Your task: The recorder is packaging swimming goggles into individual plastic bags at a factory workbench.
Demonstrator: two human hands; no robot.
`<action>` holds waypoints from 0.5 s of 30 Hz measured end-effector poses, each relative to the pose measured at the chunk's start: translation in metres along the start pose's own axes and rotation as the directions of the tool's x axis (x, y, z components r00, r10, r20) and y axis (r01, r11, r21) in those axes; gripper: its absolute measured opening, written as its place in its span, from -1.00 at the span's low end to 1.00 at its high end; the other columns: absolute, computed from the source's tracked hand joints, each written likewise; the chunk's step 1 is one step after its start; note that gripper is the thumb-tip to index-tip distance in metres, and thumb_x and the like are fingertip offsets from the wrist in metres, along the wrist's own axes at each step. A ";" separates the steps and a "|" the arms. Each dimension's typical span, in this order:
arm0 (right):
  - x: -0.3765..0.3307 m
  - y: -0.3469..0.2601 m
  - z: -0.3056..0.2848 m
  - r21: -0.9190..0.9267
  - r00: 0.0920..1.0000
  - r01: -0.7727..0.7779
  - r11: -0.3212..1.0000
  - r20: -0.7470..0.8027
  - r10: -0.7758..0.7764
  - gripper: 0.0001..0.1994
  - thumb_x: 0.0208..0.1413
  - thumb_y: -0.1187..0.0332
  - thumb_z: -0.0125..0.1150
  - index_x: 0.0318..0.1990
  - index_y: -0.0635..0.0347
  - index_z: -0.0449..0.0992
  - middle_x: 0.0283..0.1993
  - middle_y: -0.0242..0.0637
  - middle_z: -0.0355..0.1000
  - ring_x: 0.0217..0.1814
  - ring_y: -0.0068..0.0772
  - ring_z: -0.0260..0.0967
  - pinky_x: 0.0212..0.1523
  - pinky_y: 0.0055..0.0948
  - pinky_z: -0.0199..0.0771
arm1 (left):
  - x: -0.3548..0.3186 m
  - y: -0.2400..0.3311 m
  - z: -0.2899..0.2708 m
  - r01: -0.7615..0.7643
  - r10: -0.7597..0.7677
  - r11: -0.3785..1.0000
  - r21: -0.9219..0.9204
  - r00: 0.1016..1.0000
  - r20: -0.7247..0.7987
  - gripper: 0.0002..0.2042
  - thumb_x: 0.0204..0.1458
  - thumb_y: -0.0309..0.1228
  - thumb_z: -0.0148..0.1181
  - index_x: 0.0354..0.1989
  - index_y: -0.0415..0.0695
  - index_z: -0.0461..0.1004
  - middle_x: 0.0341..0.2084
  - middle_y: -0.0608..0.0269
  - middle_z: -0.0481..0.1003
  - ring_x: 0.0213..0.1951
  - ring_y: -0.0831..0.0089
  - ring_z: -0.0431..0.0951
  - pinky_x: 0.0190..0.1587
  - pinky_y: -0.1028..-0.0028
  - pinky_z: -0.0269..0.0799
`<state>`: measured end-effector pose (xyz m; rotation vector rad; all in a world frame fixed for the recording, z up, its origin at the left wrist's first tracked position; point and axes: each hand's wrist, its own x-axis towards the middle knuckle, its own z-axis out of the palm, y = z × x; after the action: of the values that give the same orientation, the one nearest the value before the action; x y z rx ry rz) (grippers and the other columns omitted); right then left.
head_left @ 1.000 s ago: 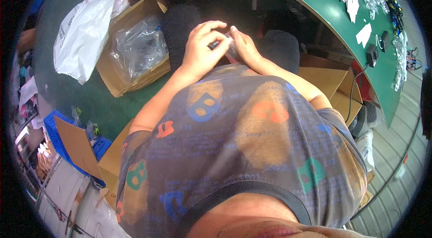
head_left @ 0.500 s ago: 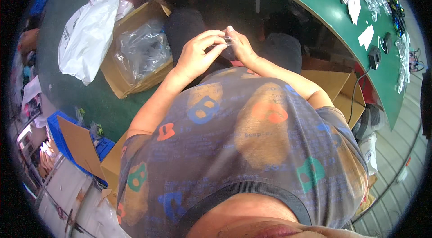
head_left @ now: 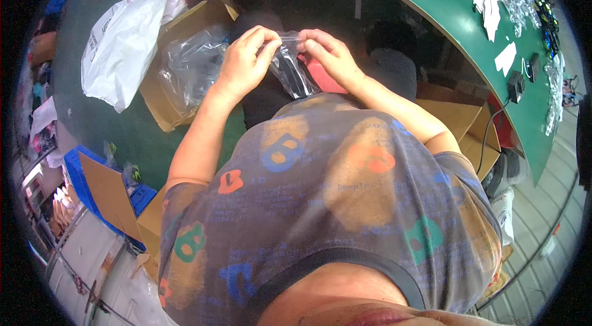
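Observation:
A clear plastic bag (head_left: 291, 70) hangs between my two hands above my lap, its top edge stretched from one to the other. Thumb and fingers of my left hand (head_left: 246, 61) pinch the bag's upper left corner. My right hand (head_left: 332, 58) grips the upper right corner, fingers bent over it. Something dark shows in or behind the lower part of the bag; I cannot make out which. Just under my right hand is a flat red thing (head_left: 324, 73), partly covered by the fingers, its kind unclear.
Left of my hands, a cardboard box (head_left: 166, 104) holds clear plastic bags (head_left: 194, 67); a white plastic sack (head_left: 123, 45) leans beside it. A curved green table (head_left: 425, 8) carries clear packages (head_left: 512, 5) and a black adapter (head_left: 516, 87). More cardboard boxes (head_left: 453, 113) stand at right.
My hands have moved apart, the left one toward the left, spreading the bag open to view between them. The red thing under my right hand shows more now.

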<state>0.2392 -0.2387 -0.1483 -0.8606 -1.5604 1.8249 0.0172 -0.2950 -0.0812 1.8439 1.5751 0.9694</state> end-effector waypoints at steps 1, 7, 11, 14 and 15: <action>0.001 -0.007 -0.002 -0.002 1.000 -0.002 1.000 -0.001 0.002 -0.71 0.38 0.25 0.15 0.10 0.24 0.50 -0.07 -0.38 0.47 0.00 -0.54 0.45 0.03 -0.48 0.49 | 0.002 0.002 -0.003 0.008 -0.007 1.000 -0.007 0.999 0.039 -0.90 0.17 -0.45 0.22 -0.26 -0.23 0.51 -0.34 0.07 0.55 -0.25 0.11 0.61 -0.18 0.30 0.51; 0.009 -0.024 -0.005 -0.254 0.991 0.133 0.958 0.034 -0.129 -0.80 0.31 0.33 0.25 -0.08 0.30 0.57 -0.21 -0.39 0.45 -0.16 -0.58 0.50 -0.14 -0.51 0.55 | 0.010 0.003 -0.008 -0.016 0.010 0.999 0.038 0.987 0.162 -0.90 0.20 -0.46 0.19 -0.23 -0.24 0.50 -0.24 0.11 0.56 -0.13 0.24 0.60 -0.02 0.35 0.49; 0.008 -0.037 0.001 -0.202 0.999 0.030 0.979 -0.032 -0.038 -0.79 0.33 0.30 0.22 -0.13 0.31 0.58 -0.24 -0.39 0.48 -0.19 -0.61 0.49 -0.16 -0.52 0.52 | 0.010 -0.002 -0.003 -0.012 0.018 0.999 -0.052 0.992 0.122 -0.89 0.16 -0.46 0.24 -0.22 -0.21 0.49 -0.17 0.13 0.57 -0.07 0.25 0.60 0.06 0.36 0.47; 0.008 -0.030 0.001 -0.249 0.992 0.092 0.964 -0.062 -0.110 -0.79 0.34 0.29 0.21 -0.12 0.28 0.58 -0.25 -0.43 0.51 -0.18 -0.63 0.48 -0.13 -0.55 0.50 | 0.006 -0.012 0.002 0.018 0.010 0.988 -0.153 0.984 0.176 -0.74 0.06 -0.55 0.36 -0.11 -0.16 0.45 -0.13 0.22 0.54 -0.05 0.39 0.58 0.06 0.40 0.46; 0.007 -0.026 0.001 -0.268 0.988 0.117 0.956 -0.063 -0.138 -0.80 0.34 0.29 0.21 -0.12 0.25 0.59 -0.25 -0.45 0.52 -0.18 -0.64 0.47 -0.11 -0.56 0.48 | 0.001 -0.021 0.008 0.018 0.009 0.988 -0.151 0.985 0.173 -0.74 0.06 -0.55 0.36 -0.11 -0.16 0.45 -0.13 0.22 0.54 -0.05 0.39 0.58 0.06 0.40 0.46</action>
<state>0.2345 -0.2297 -0.1236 -0.9170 -1.7901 1.4946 0.0108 -0.2895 -0.1025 1.7668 1.3631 0.8762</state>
